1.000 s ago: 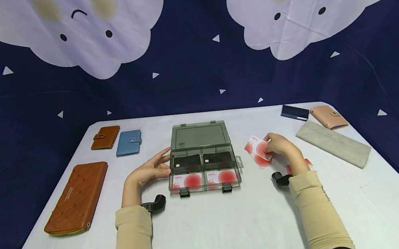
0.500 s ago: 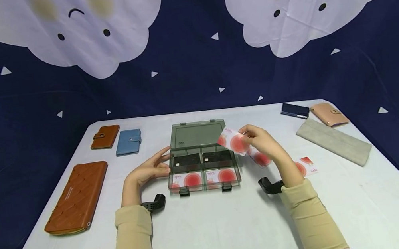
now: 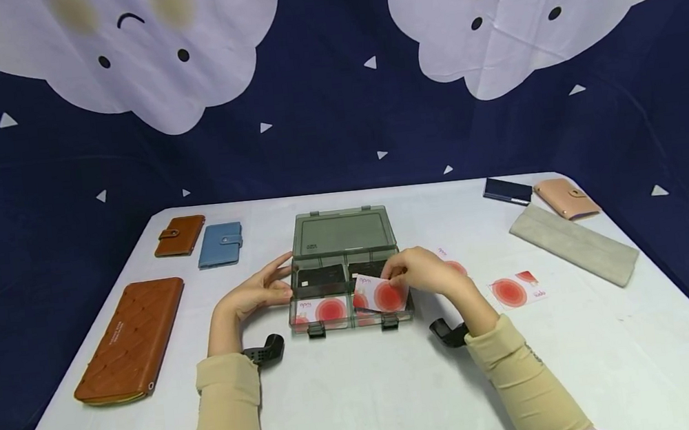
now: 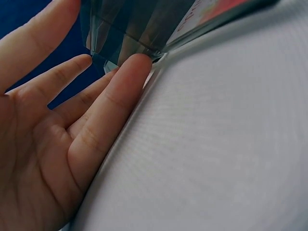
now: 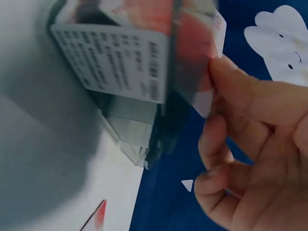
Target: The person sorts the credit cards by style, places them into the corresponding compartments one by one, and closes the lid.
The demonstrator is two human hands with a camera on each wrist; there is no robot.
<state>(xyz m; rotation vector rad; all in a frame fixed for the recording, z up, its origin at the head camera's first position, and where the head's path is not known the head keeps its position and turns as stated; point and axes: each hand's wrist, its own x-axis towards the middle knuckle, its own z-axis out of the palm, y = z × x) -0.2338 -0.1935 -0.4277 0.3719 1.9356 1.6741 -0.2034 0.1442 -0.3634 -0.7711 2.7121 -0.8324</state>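
Note:
A translucent grey-green divided box (image 3: pixel 344 223) lies with its lid folded back. My left hand (image 3: pixel 256 289) touches the box's left side, its fingers fairly straight; in the left wrist view the thumb (image 4: pixel 126 82) lies along the lower edge. My right hand (image 3: pixel 427 271) pinches a white card with red circles (image 3: pixel 380 293) by its upper right part, tilted over the front right compartment. That card partly covers another red-and-white card beneath. In the front left compartment is a similar card (image 3: pixel 322 311). Black cards (image 3: pixel 322 277) sit in both back compartments, the right one partly hidden.
Loose red-and-white cards (image 3: pixel 518 289) lie right of the box, one partly behind my right hand. Left are a large brown wallet (image 3: pixel 135 339), a small brown one (image 3: pixel 180 236) and a blue one (image 3: pixel 220 245). A grey pouch (image 3: pixel 574 245), pink wallet (image 3: pixel 566 198) and dark-blue case (image 3: pixel 507 191) lie right.
My right hand has picked up a card from the table on the right and carried it left, down to the front right compartment. The left hand has stayed at the box.

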